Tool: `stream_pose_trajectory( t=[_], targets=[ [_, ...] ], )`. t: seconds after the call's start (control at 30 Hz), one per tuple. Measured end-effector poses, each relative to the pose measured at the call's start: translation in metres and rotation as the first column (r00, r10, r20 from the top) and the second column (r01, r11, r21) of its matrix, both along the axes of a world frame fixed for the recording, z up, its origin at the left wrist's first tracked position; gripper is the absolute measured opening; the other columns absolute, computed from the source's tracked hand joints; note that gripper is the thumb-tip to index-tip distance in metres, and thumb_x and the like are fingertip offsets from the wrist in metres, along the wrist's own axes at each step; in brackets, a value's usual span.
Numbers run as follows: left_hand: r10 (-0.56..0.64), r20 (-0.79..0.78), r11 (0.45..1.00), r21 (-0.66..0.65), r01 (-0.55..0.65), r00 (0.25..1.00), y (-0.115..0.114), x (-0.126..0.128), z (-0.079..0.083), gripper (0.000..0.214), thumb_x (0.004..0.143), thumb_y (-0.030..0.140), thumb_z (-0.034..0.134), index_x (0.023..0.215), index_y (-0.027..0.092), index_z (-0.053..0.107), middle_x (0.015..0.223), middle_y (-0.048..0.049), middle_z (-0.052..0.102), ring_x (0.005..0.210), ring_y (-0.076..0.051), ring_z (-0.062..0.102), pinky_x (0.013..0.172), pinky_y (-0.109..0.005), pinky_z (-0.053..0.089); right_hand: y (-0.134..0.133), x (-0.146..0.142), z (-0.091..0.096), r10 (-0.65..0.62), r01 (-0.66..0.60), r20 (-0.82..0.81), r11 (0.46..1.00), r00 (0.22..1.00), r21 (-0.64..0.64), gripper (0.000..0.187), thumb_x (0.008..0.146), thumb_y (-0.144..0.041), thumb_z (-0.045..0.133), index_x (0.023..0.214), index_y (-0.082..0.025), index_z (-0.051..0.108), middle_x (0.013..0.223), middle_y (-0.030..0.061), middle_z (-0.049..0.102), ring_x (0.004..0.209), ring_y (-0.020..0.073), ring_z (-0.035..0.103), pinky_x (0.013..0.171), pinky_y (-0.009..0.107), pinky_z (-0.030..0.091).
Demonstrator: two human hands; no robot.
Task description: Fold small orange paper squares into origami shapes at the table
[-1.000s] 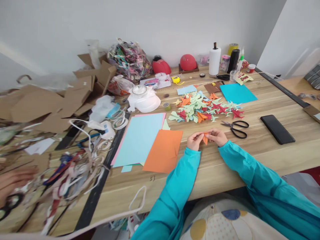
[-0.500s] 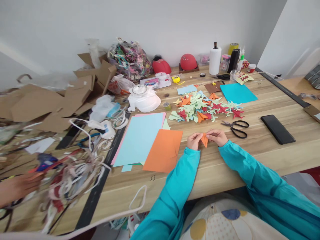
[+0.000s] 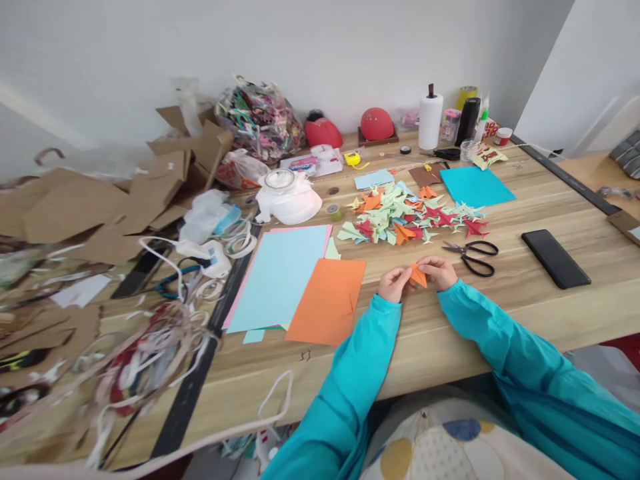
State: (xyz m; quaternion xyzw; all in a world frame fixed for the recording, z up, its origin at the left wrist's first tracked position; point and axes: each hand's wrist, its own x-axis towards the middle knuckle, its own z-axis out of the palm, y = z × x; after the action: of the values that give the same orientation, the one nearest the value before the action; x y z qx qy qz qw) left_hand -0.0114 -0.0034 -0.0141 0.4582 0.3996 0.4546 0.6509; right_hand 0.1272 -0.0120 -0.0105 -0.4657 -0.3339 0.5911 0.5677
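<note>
left hand (image 3: 393, 285) and right hand (image 3: 439, 272), two pinches on one folded orange paper (image 3: 419, 276)

The left hand (image 3: 393, 287) and right hand (image 3: 440, 272) face each other close together, inside the table's (image 3: 430, 343) near edge, both pinching. The sleeved forearms (image 3: 345, 377) cross that edge, converging toward the hands.

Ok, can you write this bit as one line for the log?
left hand: pinches orange fold | right hand: pinches same fold | beyond: paper pile | beside right hand: scissors | further right: phone
</note>
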Motion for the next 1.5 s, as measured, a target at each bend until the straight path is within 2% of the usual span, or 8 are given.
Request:
stream_pose_trajectory(
  t=[0.1, 0.2, 0.33, 0.5, 0.63, 0.87, 1.07, 1.5],
  targets=[
    [0.018, -0.048, 0.999, 0.041, -0.016, 0.999, -0.001, 0.000, 0.000, 0.035, 0.061, 0.045, 0.066, 0.053, 0.012, 0.056, 0.055, -0.0016, 0.060, 0.044, -0.012, 0.056, 0.043, -0.025, 0.049, 0.000, -0.001, 0.002, -0.026, 0.024, -0.045, 0.999, 0.999, -0.045, 0.023, 0.046, -0.031, 0.077, 0.059, -0.016, 0.064, 0.054, -0.0008, 0.062, 0.047, 0.0117, 0.054, 0.043, 0.024, 0.039],
    [0.076, -0.054, 0.996, 0.055, -0.073, 0.996, -0.001, 0.000, 0.004, 0.036, 0.060, 0.045, 0.067, 0.052, 0.013, 0.052, 0.057, -0.0007, 0.060, 0.047, -0.012, 0.057, 0.043, -0.024, 0.049, 0.000, -0.001, 0.002, -0.034, 0.034, -0.020, 0.999, 0.999, -0.021, 0.023, 0.048, -0.032, 0.076, 0.060, -0.016, 0.063, 0.051, -0.0022, 0.060, 0.042, 0.0093, 0.049, 0.040, 0.022, 0.036],
    [0.134, -0.014, 0.989, 0.059, -0.133, 0.991, -0.002, 0.000, 0.009, 0.033, 0.056, 0.040, 0.072, 0.064, 0.014, 0.052, 0.056, 0.0025, 0.058, 0.044, -0.010, 0.055, 0.041, -0.021, 0.047, 0.000, -0.001, -0.001, -0.031, 0.031, 0.017, 0.999, 0.999, 0.027, 0.023, 0.052, -0.034, 0.075, 0.061, -0.016, 0.063, 0.050, -0.0029, 0.058, 0.039, 0.0073, 0.045, 0.038, 0.021, 0.032],
    [0.054, 0.061, 0.996, 0.066, -0.058, 0.997, -0.003, 0.002, 0.010, 0.040, 0.055, 0.039, 0.073, 0.081, 0.014, 0.058, 0.068, -0.0022, 0.062, 0.053, -0.012, 0.058, 0.047, -0.025, 0.050, 0.001, -0.001, -0.002, -0.046, 0.043, 0.050, 0.997, 0.998, 0.061, 0.025, 0.053, -0.037, 0.074, 0.063, -0.017, 0.063, 0.051, -0.0023, 0.059, 0.038, 0.0075, 0.045, 0.038, 0.022, 0.033],
    [0.098, 0.043, 0.989, 0.102, -0.102, 0.994, -0.003, 0.001, 0.008, 0.045, 0.055, 0.036, 0.074, 0.091, 0.015, 0.058, 0.079, -0.0050, 0.064, 0.058, -0.012, 0.059, 0.049, -0.023, 0.049, 0.002, -0.001, 0.000, -0.072, 0.063, 0.113, 0.994, 0.991, 0.085, 0.028, 0.053, -0.039, 0.074, 0.066, -0.017, 0.064, 0.054, -0.0015, 0.061, 0.036, 0.0067, 0.044, 0.036, 0.022, 0.032],
    [0.100, -0.052, 0.971, 0.221, -0.087, 0.994, -0.003, 0.001, 0.004, 0.031, 0.062, 0.038, 0.067, 0.081, 0.013, 0.066, 0.077, -0.0059, 0.061, 0.057, -0.010, 0.053, 0.047, -0.022, 0.047, 0.001, -0.002, 0.002, -0.096, 0.082, 0.155, 0.992, 0.983, 0.093, 0.030, 0.054, -0.041, 0.073, 0.066, -0.016, 0.063, 0.055, -0.0012, 0.061, 0.036, 0.0054, 0.043, 0.035, 0.021, 0.033],
    [0.090, -0.048, 0.989, 0.125, -0.084, 0.995, -0.003, 0.003, 0.000, 0.041, 0.059, 0.039, 0.069, 0.091, 0.014, 0.062, 0.073, -0.0054, 0.063, 0.060, -0.012, 0.056, 0.046, -0.021, 0.045, 0.002, -0.001, 0.001, -0.098, 0.080, 0.145, 0.989, 0.985, 0.125, 0.029, 0.055, -0.041, 0.073, 0.066, -0.016, 0.062, 0.050, -0.0027, 0.058, 0.035, 0.0061, 0.044, 0.035, 0.021, 0.032],
    [0.112, -0.022, 0.990, 0.091, -0.109, 0.994, -0.003, 0.002, 0.006, 0.034, 0.059, 0.041, 0.069, 0.077, 0.013, 0.060, 0.064, -0.0008, 0.058, 0.054, -0.008, 0.052, 0.045, -0.017, 0.043, 0.001, -0.001, 0.002, -0.074, 0.049, 0.166, 0.988, 0.983, 0.150, 0.030, 0.057, -0.039, 0.072, 0.075, -0.017, 0.065, 0.054, -0.0020, 0.060, 0.037, 0.0067, 0.046, 0.037, 0.022, 0.035]
  ],
)
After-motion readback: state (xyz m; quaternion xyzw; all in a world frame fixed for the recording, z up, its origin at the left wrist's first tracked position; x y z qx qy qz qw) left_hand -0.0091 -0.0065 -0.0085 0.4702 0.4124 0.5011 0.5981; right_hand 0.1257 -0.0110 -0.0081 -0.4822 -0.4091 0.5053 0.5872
